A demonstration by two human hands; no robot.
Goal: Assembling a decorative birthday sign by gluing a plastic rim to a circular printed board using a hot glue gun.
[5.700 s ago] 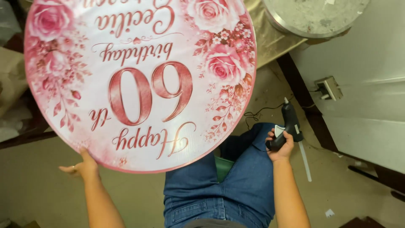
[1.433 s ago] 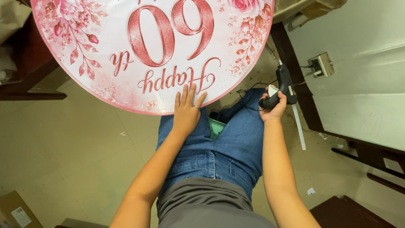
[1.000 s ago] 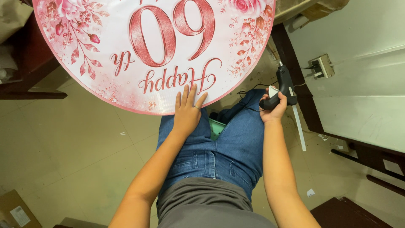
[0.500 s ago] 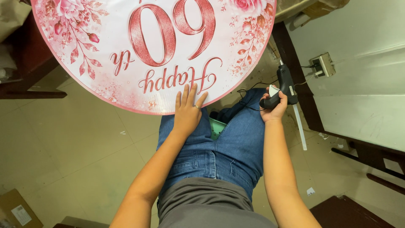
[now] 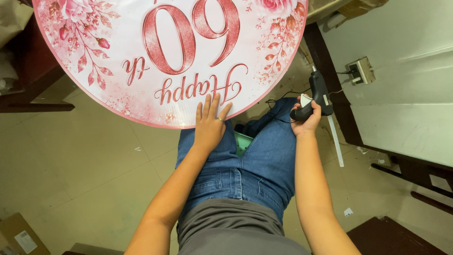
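The left hand [image 5: 209,126] lies flat, fingers spread, on the lower edge of a big round pink sign [image 5: 170,56] with roses and red lettering — the sign rests over the person's knees, above the floor [image 5: 80,165]. The right hand [image 5: 306,118] is closed around the grip of a black glue gun [image 5: 317,92], held just beside the right knee, a pale glue stick [image 5: 336,141] jutting from its back. A cord trails toward a wall socket [image 5: 359,71].
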